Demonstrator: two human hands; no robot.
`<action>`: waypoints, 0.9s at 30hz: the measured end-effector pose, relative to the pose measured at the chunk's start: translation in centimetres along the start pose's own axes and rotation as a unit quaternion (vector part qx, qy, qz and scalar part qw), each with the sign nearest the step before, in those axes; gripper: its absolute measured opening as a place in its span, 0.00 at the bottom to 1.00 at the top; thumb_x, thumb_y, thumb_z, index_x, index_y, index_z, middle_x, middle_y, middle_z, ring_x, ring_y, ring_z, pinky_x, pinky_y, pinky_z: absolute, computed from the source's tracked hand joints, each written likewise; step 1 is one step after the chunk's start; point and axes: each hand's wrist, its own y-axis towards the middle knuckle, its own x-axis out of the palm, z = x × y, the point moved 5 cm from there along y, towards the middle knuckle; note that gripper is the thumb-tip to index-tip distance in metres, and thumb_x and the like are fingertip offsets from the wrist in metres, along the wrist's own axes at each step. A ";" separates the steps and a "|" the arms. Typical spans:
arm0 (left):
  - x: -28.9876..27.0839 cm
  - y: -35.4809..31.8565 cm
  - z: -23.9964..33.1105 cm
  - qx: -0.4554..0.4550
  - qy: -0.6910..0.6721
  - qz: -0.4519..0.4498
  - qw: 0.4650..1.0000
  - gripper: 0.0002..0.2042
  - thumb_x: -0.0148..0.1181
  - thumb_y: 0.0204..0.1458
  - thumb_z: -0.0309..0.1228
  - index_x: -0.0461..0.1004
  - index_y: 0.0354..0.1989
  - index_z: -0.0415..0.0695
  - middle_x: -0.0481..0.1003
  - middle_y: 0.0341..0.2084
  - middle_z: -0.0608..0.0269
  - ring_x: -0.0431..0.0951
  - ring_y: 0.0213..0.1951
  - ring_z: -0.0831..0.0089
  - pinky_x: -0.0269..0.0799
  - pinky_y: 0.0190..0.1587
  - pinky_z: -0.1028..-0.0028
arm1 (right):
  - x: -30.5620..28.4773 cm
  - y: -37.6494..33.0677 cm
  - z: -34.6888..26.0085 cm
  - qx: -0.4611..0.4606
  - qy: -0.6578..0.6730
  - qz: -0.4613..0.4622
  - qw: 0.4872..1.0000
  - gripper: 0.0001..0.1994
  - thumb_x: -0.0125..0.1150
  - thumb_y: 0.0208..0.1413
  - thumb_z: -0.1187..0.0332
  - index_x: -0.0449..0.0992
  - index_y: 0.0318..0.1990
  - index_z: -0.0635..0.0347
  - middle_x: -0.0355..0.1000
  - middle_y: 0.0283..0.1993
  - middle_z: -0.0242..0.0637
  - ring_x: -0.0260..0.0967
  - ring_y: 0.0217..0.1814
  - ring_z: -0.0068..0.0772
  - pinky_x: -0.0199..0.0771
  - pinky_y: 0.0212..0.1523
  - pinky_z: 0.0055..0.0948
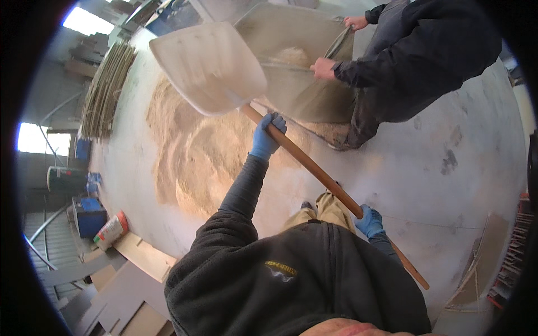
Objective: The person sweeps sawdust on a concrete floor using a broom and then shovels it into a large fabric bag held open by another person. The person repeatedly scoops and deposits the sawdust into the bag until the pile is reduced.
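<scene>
A shovel with a long wooden handle and a wide whitish blade runs slantwise across the view, its blade raised at the upper left. My left hand, in a blue glove, is wrapped round the handle just below the blade. Lower down, my gloved right hand grips the same handle near its end. The blade hangs beside a large greyish sack, whose mouth another person's bare hands pull open. Some sawdust-like material shows inside the sack. Whether the blade carries anything is hard to tell.
A heap of sawdust-like material covers the floor ahead. The other person stands at the upper right. Bundled slats, a blue box, a red-and-white bag and flat boards line the left. A rack stands at the right.
</scene>
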 end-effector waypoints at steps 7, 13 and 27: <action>-13.8 -16.0 -6.7 0.029 0.022 0.310 0.950 0.10 0.61 0.49 0.37 0.69 0.29 0.46 0.75 0.30 0.60 0.76 0.35 0.64 0.73 0.40 0.66 | 5.9 -7.4 0.5 0.014 -0.108 -0.057 0.992 0.20 0.62 0.45 0.54 0.74 0.43 0.56 0.76 0.41 0.48 0.75 0.43 0.53 0.72 0.44 0.45; -22.5 -26.0 -14.0 0.007 -0.028 0.461 0.887 0.09 0.53 0.56 0.38 0.69 0.35 0.46 0.75 0.34 0.60 0.75 0.38 0.63 0.73 0.42 0.64 | 5.9 -11.4 3.0 -0.005 -0.225 -0.088 0.970 0.18 0.62 0.48 0.58 0.73 0.43 0.59 0.76 0.38 0.51 0.76 0.41 0.53 0.75 0.40 0.47; -20.1 -45.6 -41.3 -0.033 -0.147 0.571 0.807 0.08 0.50 0.55 0.35 0.70 0.36 0.45 0.79 0.34 0.58 0.77 0.38 0.59 0.74 0.46 0.58 | -0.9 -24.2 18.7 -0.104 -0.322 -0.129 0.932 0.14 0.63 0.44 0.61 0.76 0.40 0.54 0.77 0.41 0.45 0.75 0.45 0.49 0.71 0.46 0.46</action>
